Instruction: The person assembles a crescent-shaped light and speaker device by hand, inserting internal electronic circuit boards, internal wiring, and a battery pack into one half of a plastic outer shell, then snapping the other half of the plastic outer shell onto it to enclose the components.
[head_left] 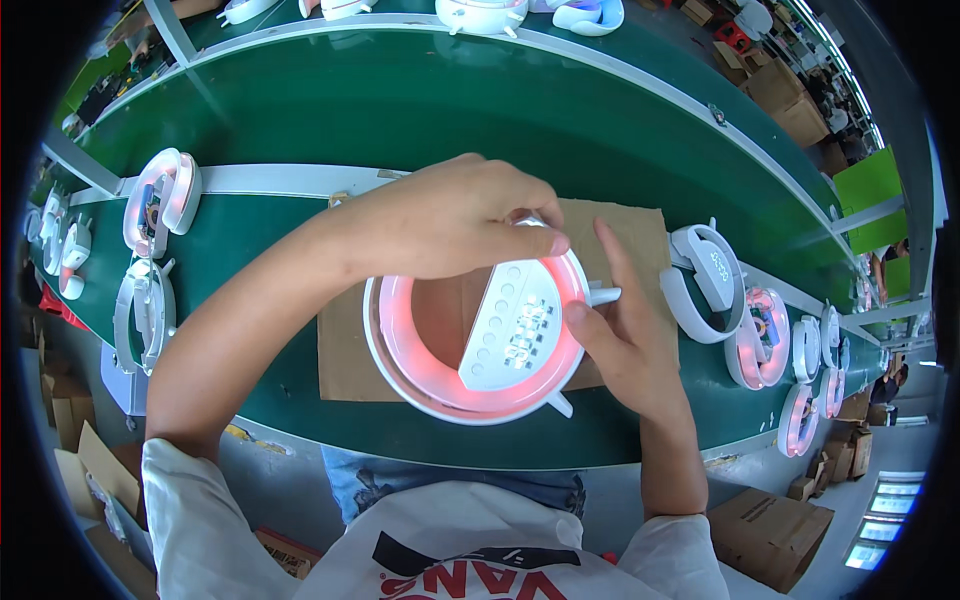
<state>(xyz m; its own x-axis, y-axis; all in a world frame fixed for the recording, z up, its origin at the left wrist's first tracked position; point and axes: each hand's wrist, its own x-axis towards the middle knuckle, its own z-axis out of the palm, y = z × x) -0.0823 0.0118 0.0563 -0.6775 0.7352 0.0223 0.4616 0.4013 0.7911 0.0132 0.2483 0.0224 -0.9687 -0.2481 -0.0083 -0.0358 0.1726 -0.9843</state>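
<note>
Now | step: checking a lit ring lamp (pixel 478 345) on cardboard sheet (pixel 610 235), table (pixel 400 110) centre | left hand (pixel 450 220) fingers clamped on rim at 12 o'clock | right hand (pixel 625 335) fingers together, steadying at 3 o'clock | next likely: firm grip needed to lift or turn it.

A round white lamp (pixel 478 335) lies flat on a cardboard sheet (pixel 345 350) on the worktop, its ring glowing pink (a white panel with a lit display crosses the right half).
</note>
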